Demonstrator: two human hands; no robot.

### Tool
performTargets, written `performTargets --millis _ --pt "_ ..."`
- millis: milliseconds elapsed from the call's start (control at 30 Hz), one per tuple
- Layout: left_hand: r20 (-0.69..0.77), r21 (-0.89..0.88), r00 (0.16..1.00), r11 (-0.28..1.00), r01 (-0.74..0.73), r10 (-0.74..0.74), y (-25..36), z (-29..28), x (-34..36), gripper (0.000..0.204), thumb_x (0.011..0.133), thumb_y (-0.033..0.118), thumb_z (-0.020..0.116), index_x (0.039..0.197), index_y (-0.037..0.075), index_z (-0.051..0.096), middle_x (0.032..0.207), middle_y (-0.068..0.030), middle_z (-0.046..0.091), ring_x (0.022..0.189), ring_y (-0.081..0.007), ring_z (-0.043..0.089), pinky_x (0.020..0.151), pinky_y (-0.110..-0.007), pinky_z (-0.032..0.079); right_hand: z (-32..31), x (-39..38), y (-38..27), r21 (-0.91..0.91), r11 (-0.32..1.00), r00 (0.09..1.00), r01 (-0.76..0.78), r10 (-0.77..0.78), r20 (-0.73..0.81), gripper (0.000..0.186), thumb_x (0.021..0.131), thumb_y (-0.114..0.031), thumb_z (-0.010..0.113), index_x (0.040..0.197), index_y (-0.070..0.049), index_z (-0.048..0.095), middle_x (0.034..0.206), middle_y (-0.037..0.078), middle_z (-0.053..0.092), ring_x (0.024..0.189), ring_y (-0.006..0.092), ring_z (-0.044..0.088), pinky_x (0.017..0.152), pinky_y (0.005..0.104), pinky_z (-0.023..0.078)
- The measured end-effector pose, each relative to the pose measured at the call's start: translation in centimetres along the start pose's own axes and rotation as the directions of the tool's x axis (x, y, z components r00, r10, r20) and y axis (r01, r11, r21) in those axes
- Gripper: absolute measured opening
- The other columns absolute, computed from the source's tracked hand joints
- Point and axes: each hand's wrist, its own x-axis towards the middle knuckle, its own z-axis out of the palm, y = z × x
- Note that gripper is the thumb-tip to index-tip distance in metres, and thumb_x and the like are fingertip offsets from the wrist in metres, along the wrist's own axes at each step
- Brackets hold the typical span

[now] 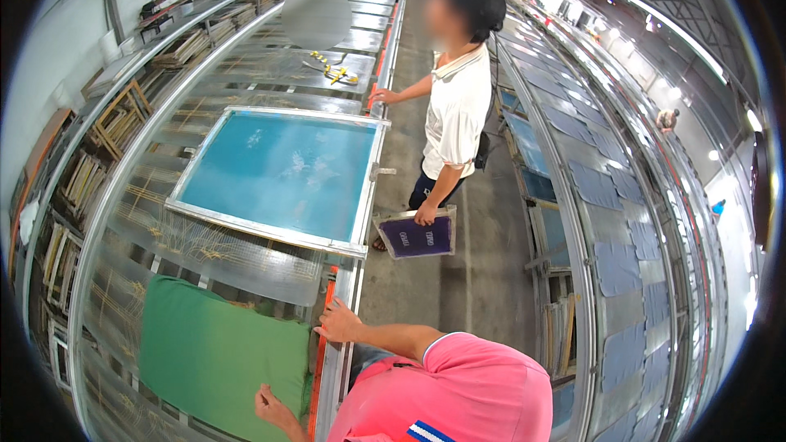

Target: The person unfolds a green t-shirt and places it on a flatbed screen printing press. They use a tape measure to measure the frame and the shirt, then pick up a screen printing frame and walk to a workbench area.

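A green cloth piece (221, 344) lies on the long metal-edged table at the lower left. My left hand (277, 411) is over its near right part, fingers partly curled and nothing visible in them. At the table's right edge, my right hand (339, 322) rests on the orange rail (330, 288) with its fingers apart. Beyond the cloth, a large screen-printing frame (270, 239) with teal mesh lies across the table. Across the aisle side, a co-worker in a white shirt (463, 98) touches the rail with one hand and holds a small purple printing screen (417, 237) in the other.
Small yellow-and-dark items (336, 72) lie farther up the table. Stacked frames (61, 266) fill racks along the left. Beyond the concrete aisle (483, 278), another long table (602, 221) carries dark cloth pieces. Screens and frames stand beneath it.
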Motion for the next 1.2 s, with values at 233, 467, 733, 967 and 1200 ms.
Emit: performTargets --millis 233,467,733,967,1200 --pt "0.077 0.335 0.996 0.94 -0.064 0.04 2.4 -1.4 -0.7 0.031 0.091 0.026 0.058 0.087 -0.003 0.067 0.074 -0.0229 0.063 0.067 -0.0392 0.059 0.061 -0.045 0.046 -0.6 -0.2 -0.2 0.018 1.0 0.998 0.019 -0.018 -0.056 0.045 0.092 -0.045 0.046 0.086 -0.006 0.069 0.088 0.008 0.066 0.102 0.0249 0.054 0.108 0.0487 0.025" --pt "0.1 0.292 0.978 0.934 -0.207 0.185 2.4 -0.6 1.5 0.031 0.091 0.025 0.059 0.076 -0.002 0.064 0.066 -0.022 0.059 0.059 -0.0376 0.053 0.056 -0.045 0.041 0.1 0.1 -0.2 0.048 0.999 1.0 -0.012 0.013 -0.012 0.049 0.091 -0.046 0.045 0.088 -0.004 0.07 0.091 0.01 0.067 0.108 0.0265 0.053 0.111 0.0503 0.021" --pt "0.16 0.275 0.976 0.943 -0.186 0.146 3.0 -0.8 1.4 0.033 0.091 0.027 0.057 0.076 -0.002 0.063 0.064 -0.0209 0.057 0.058 -0.0374 0.052 0.057 -0.046 0.04 -0.1 -0.3 -0.3 0.015 0.999 0.999 -0.031 0.031 -0.01 0.046 0.091 -0.046 0.046 0.088 -0.006 0.069 0.091 0.01 0.067 0.107 0.0261 0.052 0.109 0.0486 0.024" --pt "0.157 0.194 0.987 0.978 -0.074 0.043 3.9 0.0 0.3 0.031 0.092 0.026 0.059 0.078 -0.001 0.062 0.071 -0.0147 0.054 0.065 -0.0282 0.05 0.059 -0.041 0.04 0.1 0.0 0.4 0.013 1.0 0.999 -0.006 0.007 -0.034 0.045 0.091 -0.045 0.045 0.087 -0.007 0.069 0.091 0.009 0.067 0.105 0.0273 0.055 0.108 0.0494 0.025" --pt "0.065 -0.158 0.991 0.98 0.122 -0.113 1.4 -0.6 1.4 0.029 0.09 0.023 0.062 0.071 0.002 0.054 0.063 0.0046 0.041 0.059 -0.0072 0.037 0.051 -0.026 0.03 -1.3 1.9 -0.1 -0.134 0.985 0.994 0.108 -0.105 0.032 0.026 0.085 -0.03 0.051 0.086 -0.011 0.069 0.09 0.01 0.067 0.098 0.0303 0.061 0.096 0.058 0.037"
